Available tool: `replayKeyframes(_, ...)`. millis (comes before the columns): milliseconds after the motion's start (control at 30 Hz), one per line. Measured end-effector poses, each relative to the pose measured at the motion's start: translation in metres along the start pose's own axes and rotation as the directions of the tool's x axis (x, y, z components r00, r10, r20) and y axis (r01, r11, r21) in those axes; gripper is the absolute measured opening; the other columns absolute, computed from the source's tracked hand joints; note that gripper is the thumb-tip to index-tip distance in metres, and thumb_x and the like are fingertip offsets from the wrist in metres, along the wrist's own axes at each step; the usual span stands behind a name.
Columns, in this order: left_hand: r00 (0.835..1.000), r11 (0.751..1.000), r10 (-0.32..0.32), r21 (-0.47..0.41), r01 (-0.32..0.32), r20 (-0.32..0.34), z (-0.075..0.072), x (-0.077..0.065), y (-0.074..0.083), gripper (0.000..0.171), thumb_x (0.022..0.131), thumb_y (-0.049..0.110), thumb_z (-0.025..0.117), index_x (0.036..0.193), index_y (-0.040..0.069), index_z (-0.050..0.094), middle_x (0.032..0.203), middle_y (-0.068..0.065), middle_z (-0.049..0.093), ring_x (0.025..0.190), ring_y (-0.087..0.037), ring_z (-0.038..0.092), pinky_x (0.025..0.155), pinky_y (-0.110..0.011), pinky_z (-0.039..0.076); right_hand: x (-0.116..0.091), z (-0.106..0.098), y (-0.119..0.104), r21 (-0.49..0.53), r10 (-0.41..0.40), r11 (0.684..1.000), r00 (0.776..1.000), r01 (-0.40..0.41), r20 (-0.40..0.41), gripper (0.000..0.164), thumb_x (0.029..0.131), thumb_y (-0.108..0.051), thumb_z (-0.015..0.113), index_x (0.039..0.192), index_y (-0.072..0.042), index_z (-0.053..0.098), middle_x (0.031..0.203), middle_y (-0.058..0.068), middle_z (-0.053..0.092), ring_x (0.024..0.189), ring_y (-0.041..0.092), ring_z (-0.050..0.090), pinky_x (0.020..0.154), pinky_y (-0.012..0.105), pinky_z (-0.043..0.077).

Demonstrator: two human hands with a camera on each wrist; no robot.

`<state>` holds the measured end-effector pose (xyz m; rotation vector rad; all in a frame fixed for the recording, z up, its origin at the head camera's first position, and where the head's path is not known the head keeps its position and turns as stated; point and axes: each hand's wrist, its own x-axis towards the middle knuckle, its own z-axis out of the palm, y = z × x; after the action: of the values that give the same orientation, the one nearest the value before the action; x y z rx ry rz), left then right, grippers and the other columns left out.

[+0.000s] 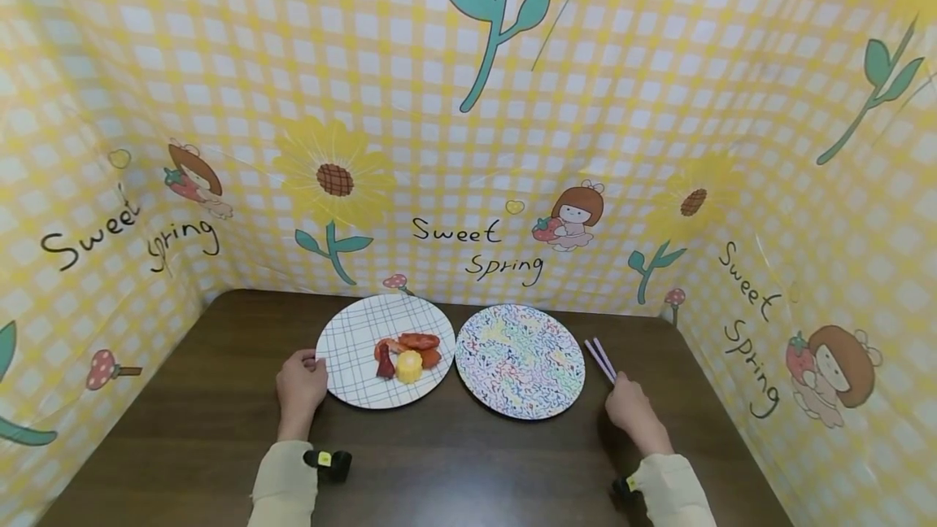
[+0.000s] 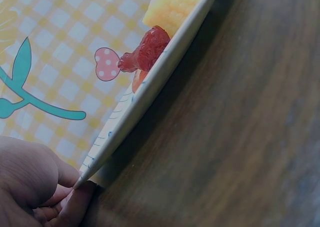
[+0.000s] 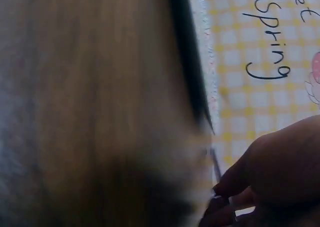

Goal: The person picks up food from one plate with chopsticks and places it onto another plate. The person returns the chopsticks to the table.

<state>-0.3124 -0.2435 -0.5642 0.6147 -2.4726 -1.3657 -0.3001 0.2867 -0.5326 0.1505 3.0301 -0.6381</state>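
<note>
My left hand [image 1: 302, 393] pinches the left rim of a white plate with a grid of thin lines [image 1: 351, 348]. In the left wrist view, the thumb lies at the top of the rim and the fingers are beneath. On this plate sit a yellow piece of corn [image 1: 408, 367], a dark red drumstick-shaped piece [image 2: 150, 48] and several orange-red pieces [image 1: 420, 341]. Out to the right, my right hand [image 1: 635, 413] holds a pair of pale purple chopsticks [image 1: 600, 358], their far ends pointing forward. The right wrist view is blurred around the chopsticks.
A round plate with multicoloured speckles [image 1: 520, 360] stands right beside the grid plate, between my hands. Both plates are on a dark brown wooden table [image 1: 439, 462]. Yellow checked cloth [image 1: 468, 161] with printed flowers and words walls in the back and both sides.
</note>
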Motion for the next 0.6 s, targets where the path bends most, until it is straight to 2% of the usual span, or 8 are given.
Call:
replayKeyframes(100, 1.0, 1.0, -0.001, 0.0, 0.001, -0.001, 0.0, 0.0, 0.0, 0.039, 0.102, 0.012, 0.05, 0.131, -0.013, 0.054, 0.122, -0.035, 0.061, 0.111, -0.047, 0.06, 0.091, -0.057, 0.049, -0.002, 0.004, -0.002, -0.015, 0.02, 1.0, 0.999, -0.02, 0.03, 0.039, 0.092, 0.005, 0.048, 0.125, 0.025, 0.042, 0.11, 0.046, 0.049, 0.092, 0.055, 0.06, 0.08, 0.061, 0.052)
replayKeyframes(233, 1.0, 1.0, -0.003, -0.002, 0.003, -0.008, 0.0, 0.0, 0.001, 0.039, 0.102, 0.012, 0.05, 0.131, -0.013, 0.055, 0.121, -0.035, 0.062, 0.111, -0.046, 0.061, 0.091, -0.056, 0.05, -0.004, 0.007, -0.006, -0.029, 0.025, 0.999, 1.0, -0.025, 0.013, 0.039, 0.09, 0.008, 0.05, 0.123, 0.026, 0.041, 0.109, 0.043, 0.042, 0.087, 0.052, 0.057, 0.081, 0.061, 0.051)
replayKeyframes(433, 1.0, 1.0, 0.0, -0.007, 0.0, -0.006, 0.001, 0.0, 0.0, 0.038, 0.102, 0.012, 0.05, 0.131, -0.013, 0.055, 0.121, -0.035, 0.062, 0.11, -0.046, 0.061, 0.091, -0.056, 0.05, -0.007, 0.006, -0.012, -0.109, -0.013, 0.994, 1.0, 0.012, -0.012, 0.025, 0.089, 0.009, 0.051, 0.108, 0.024, 0.048, 0.099, 0.041, 0.046, 0.089, 0.054, 0.053, 0.085, 0.063, 0.046)
replayKeyframes(600, 1.0, 1.0, 0.009, -0.01, -0.009, -0.008, 0.0, 0.0, -0.001, 0.039, 0.102, 0.012, 0.05, 0.13, -0.014, 0.055, 0.12, -0.035, 0.061, 0.109, -0.046, 0.061, 0.09, -0.056, 0.05, -0.01, 0.006, -0.013, -0.118, -0.049, 0.992, 0.999, 0.046, -0.025, 0.016, 0.088, 0.009, 0.052, 0.1, 0.019, 0.056, 0.097, 0.038, 0.051, 0.09, 0.053, 0.055, 0.084, 0.062, 0.048)
